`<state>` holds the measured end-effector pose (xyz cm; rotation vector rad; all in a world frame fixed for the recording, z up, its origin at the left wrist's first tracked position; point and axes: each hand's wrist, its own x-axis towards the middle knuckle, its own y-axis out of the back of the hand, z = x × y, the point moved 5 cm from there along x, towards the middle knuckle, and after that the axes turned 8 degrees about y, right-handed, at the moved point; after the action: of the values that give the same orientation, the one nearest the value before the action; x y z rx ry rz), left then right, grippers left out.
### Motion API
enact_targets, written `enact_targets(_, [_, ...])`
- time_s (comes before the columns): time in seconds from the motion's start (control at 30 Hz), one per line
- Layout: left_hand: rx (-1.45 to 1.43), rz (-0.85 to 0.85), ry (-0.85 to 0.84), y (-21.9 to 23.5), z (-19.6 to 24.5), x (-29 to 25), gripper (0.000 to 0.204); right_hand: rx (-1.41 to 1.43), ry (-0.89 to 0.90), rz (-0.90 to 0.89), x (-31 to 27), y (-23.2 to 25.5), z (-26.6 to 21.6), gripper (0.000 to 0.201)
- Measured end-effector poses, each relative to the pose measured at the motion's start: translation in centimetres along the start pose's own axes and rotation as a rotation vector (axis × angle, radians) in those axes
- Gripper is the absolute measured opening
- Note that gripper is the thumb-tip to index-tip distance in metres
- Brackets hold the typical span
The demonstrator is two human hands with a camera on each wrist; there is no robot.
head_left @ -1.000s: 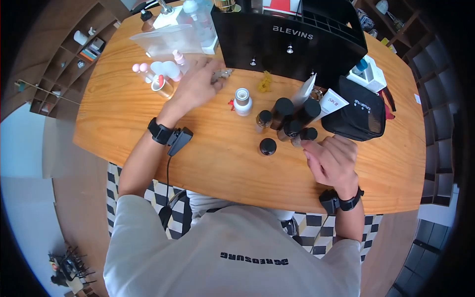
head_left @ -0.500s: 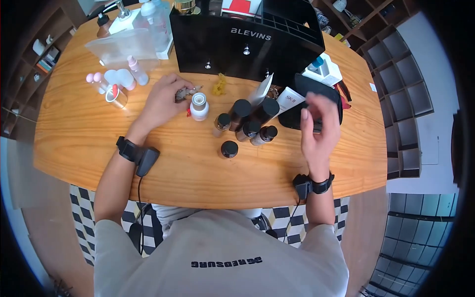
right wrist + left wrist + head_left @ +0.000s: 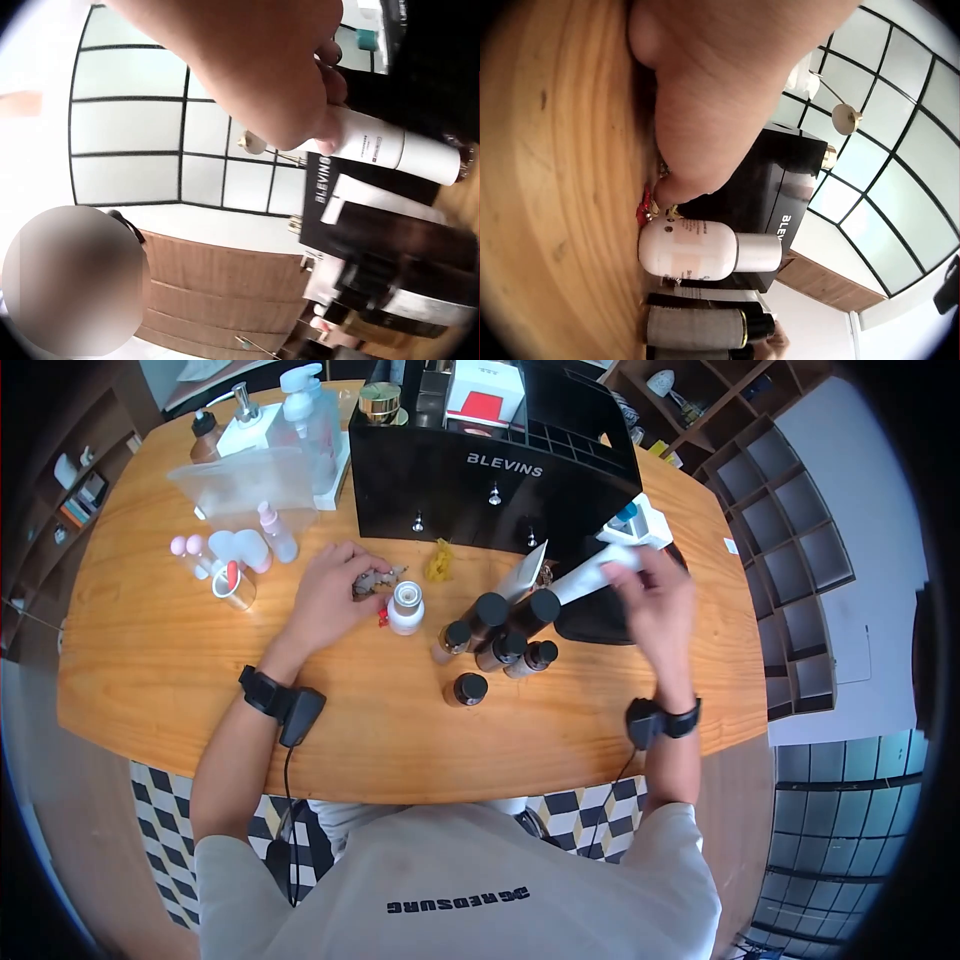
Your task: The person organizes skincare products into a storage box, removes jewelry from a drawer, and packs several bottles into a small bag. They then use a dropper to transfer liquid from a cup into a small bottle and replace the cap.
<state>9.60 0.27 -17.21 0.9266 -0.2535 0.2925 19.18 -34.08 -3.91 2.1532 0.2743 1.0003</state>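
Note:
My right hand (image 3: 660,605) pinches the flat end of a white squeeze tube (image 3: 588,577) between thumb and fingers. In the right wrist view the tube (image 3: 367,140) slants with its white cap down. On the table at left, the fingers and thumb of my left hand (image 3: 335,598) curl round a small greyish clump (image 3: 374,582), partly hidden by the hand. A white bottle (image 3: 406,610) stands just right of that hand, with a small red item (image 3: 383,618) beside it. A yellow clump (image 3: 438,561) lies behind the bottle.
Several black-capped bottles (image 3: 487,615) cluster at the centre, near a standing white packet (image 3: 524,572). Behind stands a black BLEVINS organizer (image 3: 450,495). A black pouch (image 3: 595,622) lies under the right hand's side. At left are a small cup (image 3: 235,592) and pink-capped bottles (image 3: 278,535).
My right hand has moved from beside the small bottles up to the white tube and now grips it. The left hand stays at the greyish clump; the head view has shifted.

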Motion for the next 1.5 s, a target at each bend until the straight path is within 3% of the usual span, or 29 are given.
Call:
enact_targets(0.03, [0.006,0.003,-0.002,0.0,0.0,0.0,0.033,0.090,-0.110,0.016,0.9,1.8,1.1,0.021])
enact_targets(0.1, [0.014,0.001,-0.011,0.0,0.2,0.1,0.032,0.140,-0.067,0.187,3.9,5.9,-0.3,0.021])
enact_targets(0.2, [0.002,-0.024,0.018,0.1,0.3,0.2,0.033,0.154,0.220,0.349,9.6,8.6,-3.0,0.031])
enact_targets(0.23, [-0.005,-0.017,0.019,0.1,0.3,0.2,0.033,0.102,0.222,0.364,11.6,8.4,-3.1,0.033])
enact_targets(0.3, [-0.003,-0.009,0.008,0.0,0.3,0.2,0.033,0.117,0.259,0.265,16.5,6.7,-0.2,0.037])
enact_targets(0.33, [-0.011,-0.002,0.005,0.0,0.2,0.1,0.031,0.042,0.284,0.248,17.9,5.6,-3.9,0.020])
enact_targets(0.37, [-0.018,0.005,0.004,0.0,0.1,0.1,0.031,0.118,0.224,0.204,19.5,3.9,-3.4,0.019])
enact_targets(0.43, [-0.017,0.012,-0.009,0.1,0.0,0.1,0.031,-0.316,0.342,0.087,22.5,0.6,-1.7,0.021])
enact_targets(0.53, [-0.033,0.016,-0.014,0.0,0.0,0.0,0.031,-0.037,0.322,-0.079,24.0,-3.5,-0.6,0.021])
enact_targets(0.63, [-0.045,0.016,-0.006,0.2,0.3,0.0,0.030,-0.146,0.407,-0.051,25.2,-5.9,0.9,0.020])
enact_targets(0.7, [-0.048,0.009,0.005,0.2,0.3,-0.2,0.030,-0.037,0.237,-0.079,25.0,-6.3,0.9,0.026])
enact_targets(0.83, [-0.044,-0.007,0.013,0.2,0.3,-0.1,0.030,-0.018,0.236,-0.077,24.9,-6.5,0.8,0.033])
enact_targets(0.9, [-0.033,-0.008,0.008,0.2,0.2,-0.1,0.030,-0.083,0.381,0.005,24.7,-6.4,0.7,0.038])
enact_targets(1.03, [-0.029,-0.016,0.009,0.2,0.2,-0.1,0.030,-0.178,0.311,-0.040,24.7,-6.3,1.4,0.046])
enact_targets(1.1, [-0.036,-0.022,0.023,0.0,0.2,-0.3,0.030,-0.127,0.411,0.148,23.7,-4.5,-0.3,0.051])
enact_targets(1.13, [-0.037,-0.011,0.002,0.1,0.1,-0.2,0.029,-0.019,0.384,0.158,23.1,-3.2,-0.8,0.049])
enact_targets(1.2, [-0.045,0.007,-0.010,0.0,-0.1,-0.1,0.029,-0.059,0.409,0.243,20.9,-0.5,-2.9,0.040])
enact_targets(1.27, [-0.046,-0.003,-0.006,0.2,0.2,0.0,0.029,-0.255,0.460,-0.046,19.3,-0.3,0.2,0.028])
enact_targets(1.33, [-0.054,-0.004,-0.007,0.1,0.1,0.0,0.030,0.078,0.601,-0.444,14.3,-1.1,-4.3,0.021])
enact_targets(1.4, [-0.060,-0.007,-0.013,0.1,0.2,0.1,0.030,-0.025,0.783,-0.607,10.6,-2.8,-4.5,0.031])
enact_targets(1.5, [-0.056,-0.031,0.024,0.2,0.4,0.1,0.031,-0.050,0.701,-0.769,6.9,-5.1,-4.1,0.040])
